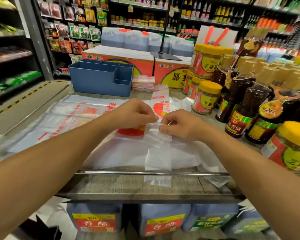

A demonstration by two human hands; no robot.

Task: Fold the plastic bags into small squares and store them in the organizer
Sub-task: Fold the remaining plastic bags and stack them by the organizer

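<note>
My left hand (133,113) and right hand (178,125) both pinch the bag strip (158,135). This keeps the fold flat. The organizer (100,78) waits behind.

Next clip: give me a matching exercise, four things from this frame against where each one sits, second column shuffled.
Things:
1. organizer
2. bag strip
3. folded bags
4. jugs

Places:
A. under the counter
B. pinched between both hands
C. far left of the counter
D. stacked right of the blue box

Pairs: 1-C, 2-B, 3-D, 4-A
</note>
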